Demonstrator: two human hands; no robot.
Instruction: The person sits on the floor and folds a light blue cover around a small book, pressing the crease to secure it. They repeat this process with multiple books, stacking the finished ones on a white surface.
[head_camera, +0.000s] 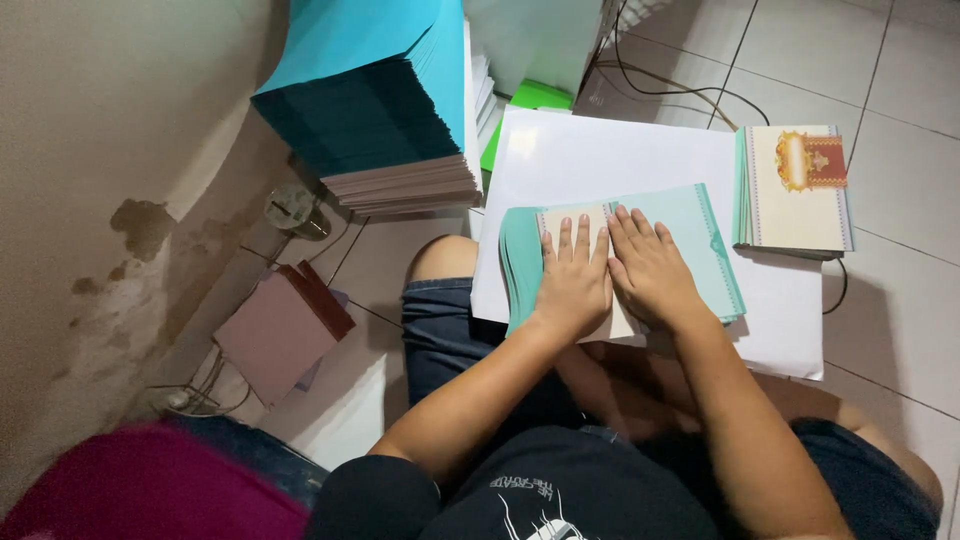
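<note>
A pale teal card (705, 240) lies on a large white sheet (600, 150) resting over my lap. My left hand (572, 280) presses flat on a cream flap of the card, fingers slightly spread. Beside it, touching, my right hand (650, 270) lies flat on the teal part, close to the fold line. A curved stack of teal sheets (518, 265) bulges at the card's left edge. Neither hand grips anything; both push down with open palms.
A tall pile of teal and beige cards (380, 90) stands at the upper left. A stack of folded cream cards with a gold ornament (795, 190) sits at the right on the white sheet. Brown card pieces (285, 325), cables (680, 92) and a green sheet (540, 97) lie on the tiled floor.
</note>
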